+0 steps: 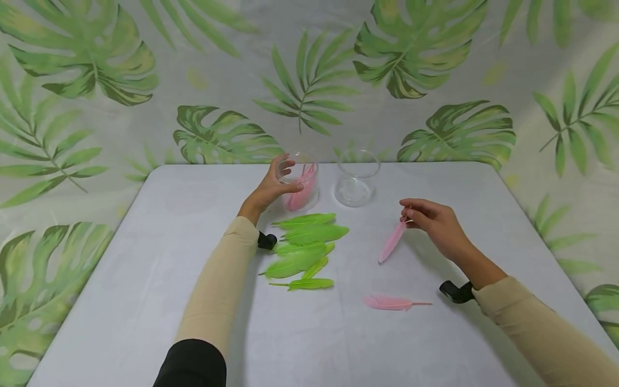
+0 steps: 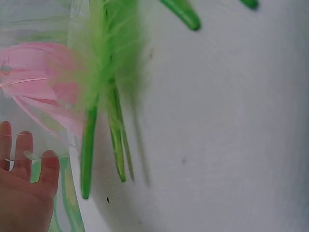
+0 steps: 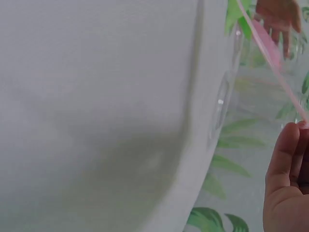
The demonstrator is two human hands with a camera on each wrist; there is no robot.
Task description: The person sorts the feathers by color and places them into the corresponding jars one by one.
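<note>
My left hand (image 1: 271, 188) grips the side of a clear cup (image 1: 316, 185), thumb in front and fingers behind its rim. Several pink feathers (image 1: 299, 198) stand inside that cup; in the left wrist view they show as a pink bunch (image 2: 43, 77). At the right, my right hand (image 1: 437, 223) pinches a pink feather (image 1: 393, 243) by its quill, vane hanging down above the table. Below that lies another pink feather (image 1: 389, 302), flat on the cloth. Several green feathers (image 1: 309, 234) lie in a loose column near the left forearm.
A second clear cup (image 1: 354, 192) stands upright to the right of the first, near the table's back edge. White cloth covers the table (image 1: 145, 269). Behind it hangs a leaf-printed curtain (image 1: 329, 70).
</note>
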